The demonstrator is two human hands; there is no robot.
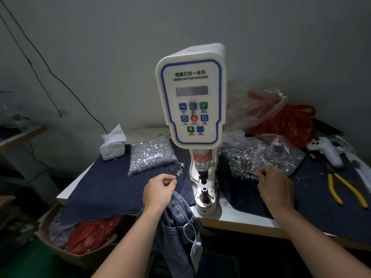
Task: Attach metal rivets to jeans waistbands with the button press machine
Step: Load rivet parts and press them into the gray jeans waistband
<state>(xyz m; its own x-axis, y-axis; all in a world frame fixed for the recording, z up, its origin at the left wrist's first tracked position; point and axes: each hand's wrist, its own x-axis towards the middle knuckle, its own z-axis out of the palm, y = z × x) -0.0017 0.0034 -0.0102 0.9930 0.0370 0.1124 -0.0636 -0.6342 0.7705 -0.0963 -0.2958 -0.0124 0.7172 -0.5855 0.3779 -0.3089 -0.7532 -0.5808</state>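
Press machine [191,93] reads "SERVO BUTTON MACHINE"; ram sticker partly legible, "CARE OF FINGER". Left hand [159,192] curled, holding jeans [178,219] beside die [204,192]. Right hand [275,186] fingers curled into rivets [241,163]; grip unclear. Pliers [345,189] right, tissue box [112,146] left. Display digits unreadable.

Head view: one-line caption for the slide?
Left hand holds jeans beside the button press; right hand reaches into rivets.
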